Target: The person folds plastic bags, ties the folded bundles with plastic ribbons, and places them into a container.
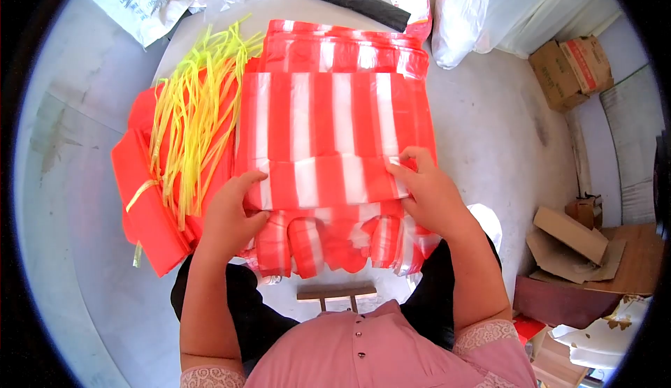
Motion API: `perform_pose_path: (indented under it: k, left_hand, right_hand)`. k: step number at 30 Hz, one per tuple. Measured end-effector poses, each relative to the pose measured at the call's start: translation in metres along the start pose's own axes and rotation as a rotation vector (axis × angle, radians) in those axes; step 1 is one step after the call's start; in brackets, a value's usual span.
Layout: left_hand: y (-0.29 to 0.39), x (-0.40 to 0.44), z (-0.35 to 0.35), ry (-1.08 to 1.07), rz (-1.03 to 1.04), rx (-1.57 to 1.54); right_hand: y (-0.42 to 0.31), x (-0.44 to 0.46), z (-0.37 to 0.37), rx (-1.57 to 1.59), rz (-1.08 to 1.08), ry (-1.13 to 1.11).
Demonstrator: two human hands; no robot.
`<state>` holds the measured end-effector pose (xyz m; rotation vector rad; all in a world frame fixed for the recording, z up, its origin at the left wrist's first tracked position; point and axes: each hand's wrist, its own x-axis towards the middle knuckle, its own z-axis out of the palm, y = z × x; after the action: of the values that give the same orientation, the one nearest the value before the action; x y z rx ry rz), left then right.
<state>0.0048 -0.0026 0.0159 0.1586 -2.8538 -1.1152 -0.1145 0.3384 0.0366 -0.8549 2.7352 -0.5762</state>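
A stack of red-and-white striped plastic bags (pixel 335 119) lies in front of me, its near part folded over in a flat band. At the left edge of this fold is my left hand (pixel 239 210), fingers and thumb closed on the plastic. My right hand (pixel 432 191) grips the fold's right edge between thumb and fingers. Below the fold, the bags' handle ends (pixel 328 241) hang loosely toward my lap. More striped bags (pixel 342 42) lie beneath and behind. Left of the stack, a bunch of yellow ties (pixel 199 108) rests on folded red plastic bundles (pixel 143 192).
White sacks (pixel 150 0) and a dark bar (pixel 358 5) are at the back. A cardboard box (pixel 570 74) stands at the far right, with opened cardboard (pixel 573 245) nearer on a brown surface. Between my legs is a small wooden stool (pixel 335 294).
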Motion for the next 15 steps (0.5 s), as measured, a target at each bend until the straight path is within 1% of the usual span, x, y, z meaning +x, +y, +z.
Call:
perform_pose_path:
  k: [1, 3, 7, 10, 12, 14, 15]
  left_hand:
    - [0.004, 0.000, 0.000, -0.009, -0.022, 0.020]
    - [0.009, 0.000, -0.001, -0.027, -0.070, 0.063]
    - [0.007, -0.002, 0.002, -0.017, -0.054, 0.154]
    - [0.002, -0.004, 0.005, 0.003, -0.035, 0.228]
    - [0.003, -0.005, 0.005, 0.000, -0.040, 0.260]
    - [0.006, -0.005, 0.003, -0.010, -0.066, 0.274]
    - [0.007, -0.005, 0.003, -0.017, -0.080, 0.282]
  right_hand:
    - [0.003, -0.002, 0.002, -0.057, -0.061, 0.038]
    - [0.004, -0.003, 0.004, -0.097, -0.065, 0.048]
    - [0.009, -0.005, 0.011, -0.157, -0.125, 0.094]
    - [0.019, -0.005, 0.022, -0.145, -0.129, 0.135]
    - [0.022, -0.002, 0.024, -0.048, -0.026, 0.117]
    - [0.021, -0.003, 0.020, -0.044, -0.024, 0.113]
    - [0.015, -0.005, 0.012, -0.088, -0.073, 0.117]
